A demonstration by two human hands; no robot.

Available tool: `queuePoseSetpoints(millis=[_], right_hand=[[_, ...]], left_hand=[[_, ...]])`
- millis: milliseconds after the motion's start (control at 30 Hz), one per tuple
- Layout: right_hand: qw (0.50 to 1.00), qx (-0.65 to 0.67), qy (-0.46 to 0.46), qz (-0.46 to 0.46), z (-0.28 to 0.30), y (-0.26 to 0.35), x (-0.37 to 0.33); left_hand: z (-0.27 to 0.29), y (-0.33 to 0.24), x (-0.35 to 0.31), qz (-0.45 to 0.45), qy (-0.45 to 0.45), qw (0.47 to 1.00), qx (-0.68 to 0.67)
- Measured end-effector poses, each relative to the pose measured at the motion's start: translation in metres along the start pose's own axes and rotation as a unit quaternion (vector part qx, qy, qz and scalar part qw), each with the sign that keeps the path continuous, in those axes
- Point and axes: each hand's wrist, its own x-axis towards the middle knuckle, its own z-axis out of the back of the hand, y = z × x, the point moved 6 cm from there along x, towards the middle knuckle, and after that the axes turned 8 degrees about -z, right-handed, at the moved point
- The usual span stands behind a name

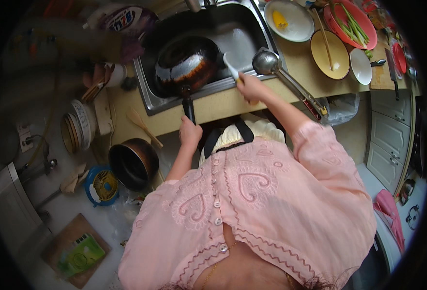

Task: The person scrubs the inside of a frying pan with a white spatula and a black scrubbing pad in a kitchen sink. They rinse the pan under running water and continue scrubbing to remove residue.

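Observation:
My left hand [190, 133] is closed around the black handle of a wok [189, 63]. The wok sits tilted in the steel sink [150, 107], its blackened, brown-scorched surface shiny as if wet. In my right hand [253, 89] is a slim white curved tool [231, 66], probably a dish brush; its tip is close to the wok's right side, and I cannot tell if they touch. To the right of that hand, a large steel ladle [265, 63] lies across the sink's edge, its long handle reaching over the counter front.
Right of the sink stand a white bowl [291, 29], a yellow bowl with chopsticks [337, 60], and a red basin of green stalks [368, 35]. A knife [391, 65] lies farther right. A wooden spatula [141, 124] and a dark pot [133, 164] are at my left.

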Motion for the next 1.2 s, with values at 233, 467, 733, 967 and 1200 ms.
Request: queuePoseSetpoints(millis=[233, 467, 733, 967, 1200], right_hand=[[0.996, 0.068, 0.056, -0.001, 0.037, 0.0, 0.0], [0.998, 0.009, 0.068, 0.008, 0.029, 0.01, -0.017], [0.983, -0.057, 0.176, -0.005, 0.055, 0.018, -0.025], [0.994, 0.01, 0.112, -0.002, 0.055, 0.006, 0.06], [0.983, 0.011, 0.178, 0.038, 0.076, 0.034, 0.04]], left_hand=[[-0.002, 0.012, 0.001, 0.016, -0.002, 1.0, -0.002], [0.007, 0.002, -0.001, 0.008, 0.016, 1.0, 0.016], [0.002, 0.002, -0.001, 0.027, 0.022, 0.999, 0.014], [0.003, -0.002, 0.002, 0.041, 0.034, 0.998, 0.027], [0.001, 0.004, -0.006, 0.069, 0.013, 0.996, 0.047]])
